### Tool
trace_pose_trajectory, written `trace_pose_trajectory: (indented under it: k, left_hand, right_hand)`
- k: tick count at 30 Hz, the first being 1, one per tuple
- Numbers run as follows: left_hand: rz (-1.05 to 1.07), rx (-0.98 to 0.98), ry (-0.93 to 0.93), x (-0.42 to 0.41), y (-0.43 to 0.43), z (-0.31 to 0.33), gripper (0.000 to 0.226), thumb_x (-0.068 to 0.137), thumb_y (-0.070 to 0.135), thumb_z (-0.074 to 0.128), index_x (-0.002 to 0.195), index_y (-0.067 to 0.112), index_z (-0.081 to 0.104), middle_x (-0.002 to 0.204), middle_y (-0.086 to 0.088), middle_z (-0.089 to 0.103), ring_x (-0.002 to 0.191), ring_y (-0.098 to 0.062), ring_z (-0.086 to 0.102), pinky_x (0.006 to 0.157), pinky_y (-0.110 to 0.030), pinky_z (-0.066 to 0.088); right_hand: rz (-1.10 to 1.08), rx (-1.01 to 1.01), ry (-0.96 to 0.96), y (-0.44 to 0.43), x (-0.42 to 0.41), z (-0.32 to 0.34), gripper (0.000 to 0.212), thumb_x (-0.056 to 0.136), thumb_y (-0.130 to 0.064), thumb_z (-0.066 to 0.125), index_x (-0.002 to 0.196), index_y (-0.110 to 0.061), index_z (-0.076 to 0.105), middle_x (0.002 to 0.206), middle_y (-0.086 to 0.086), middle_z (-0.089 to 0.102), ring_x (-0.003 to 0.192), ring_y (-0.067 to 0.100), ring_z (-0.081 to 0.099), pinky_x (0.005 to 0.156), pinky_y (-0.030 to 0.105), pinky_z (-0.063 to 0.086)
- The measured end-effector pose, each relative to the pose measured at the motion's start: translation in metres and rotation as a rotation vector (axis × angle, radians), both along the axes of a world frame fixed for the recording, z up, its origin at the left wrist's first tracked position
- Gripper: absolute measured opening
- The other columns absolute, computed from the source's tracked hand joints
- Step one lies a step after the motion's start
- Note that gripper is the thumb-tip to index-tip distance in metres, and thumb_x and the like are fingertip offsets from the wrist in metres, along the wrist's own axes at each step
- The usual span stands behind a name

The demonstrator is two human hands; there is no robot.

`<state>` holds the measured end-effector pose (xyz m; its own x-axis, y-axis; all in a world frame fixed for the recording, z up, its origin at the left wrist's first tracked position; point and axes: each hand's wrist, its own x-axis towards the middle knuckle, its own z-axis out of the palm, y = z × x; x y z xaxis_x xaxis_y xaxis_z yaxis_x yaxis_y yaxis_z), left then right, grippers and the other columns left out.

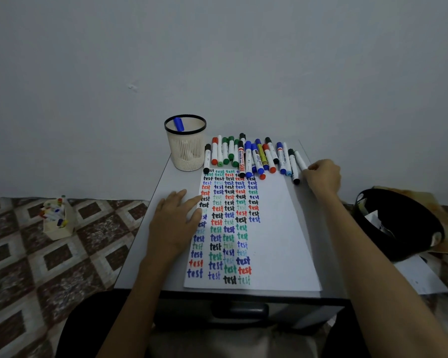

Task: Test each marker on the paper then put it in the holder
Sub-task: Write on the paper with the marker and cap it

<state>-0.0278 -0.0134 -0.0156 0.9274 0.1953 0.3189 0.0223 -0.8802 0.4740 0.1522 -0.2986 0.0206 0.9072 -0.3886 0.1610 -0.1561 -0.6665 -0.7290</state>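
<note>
A white paper (pixel 277 228) covered with columns of the word "test" in several colours lies on a small grey table (pixel 145 244). Across the paper's far end lies a row of several markers (pixel 248 157). A cream mesh holder (pixel 185 143) with a black rim stands at the table's far left, with one blue marker (pixel 178 124) inside. My left hand (pixel 175 223) rests flat on the paper's left edge. My right hand (pixel 323 177) pinches the near end of a white marker (pixel 300 160) at the right end of the row.
A black bin (pixel 398 226) with scraps inside stands on the floor to the right. A small wooden box of markers (pixel 56 219) sits on the patterned floor at the left. A wall rises right behind the table.
</note>
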Motion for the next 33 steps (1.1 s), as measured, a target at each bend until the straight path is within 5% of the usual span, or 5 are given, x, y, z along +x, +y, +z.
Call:
trace_pose_trajectory:
  k: [5,9,13,17,33]
  left_hand:
    - [-0.004,-0.041,-0.029,0.003,0.002,-0.004,0.049,0.088,0.042,0.039,0.131,0.025,0.053,0.142,-0.006,0.045,0.133,-0.022,0.035,0.114,-0.043,0.023]
    - [-0.07,-0.171,-0.156,0.0,-0.005,0.003,0.049,0.092,0.042,0.045,0.138,0.025,0.041,0.141,0.005,0.044,0.126,-0.007,0.039,0.108,-0.032,0.03]
    - [-0.323,-0.228,-0.118,-0.009,-0.018,0.018,0.063,0.088,0.054,0.047,0.143,0.031,0.028,0.138,0.012,0.042,0.12,-0.002,0.042,0.095,-0.022,0.036]
    - [-0.445,-0.144,-0.099,-0.014,-0.025,0.022,0.047,0.094,0.041,0.037,0.132,0.016,0.046,0.113,-0.001,0.059,0.094,-0.01,0.056,0.079,-0.03,0.051]
    - [-0.551,-0.121,-0.087,-0.016,-0.02,0.021,0.044,0.093,0.047,0.029,0.119,0.021,0.054,0.093,0.0,0.069,0.074,-0.004,0.065,0.063,-0.023,0.053]
  right_hand:
    - [0.05,0.475,-0.424,0.008,-0.031,0.014,0.022,0.08,-0.009,0.066,0.102,-0.01,0.07,0.101,0.011,0.068,0.082,0.026,0.068,0.067,0.033,0.056]
    - [0.407,0.868,-0.35,0.027,-0.085,0.028,0.013,0.082,-0.003,0.071,0.095,-0.003,0.07,0.089,0.014,0.07,0.069,0.019,0.067,0.059,0.024,0.054]
    - [0.713,0.936,-0.108,0.048,-0.126,0.018,0.008,0.085,-0.001,0.065,0.091,0.004,0.068,0.076,0.013,0.068,0.063,0.019,0.063,0.058,0.022,0.055]
    - [0.886,1.025,-0.002,0.073,-0.147,0.006,0.012,0.084,0.001,0.065,0.094,0.009,0.064,0.072,0.018,0.066,0.059,0.022,0.063,0.054,0.025,0.055]
    - [0.976,1.072,0.035,0.079,-0.152,0.0,0.018,0.077,0.012,0.069,0.093,0.016,0.061,0.081,0.03,0.066,0.067,0.031,0.068,0.067,0.034,0.06]
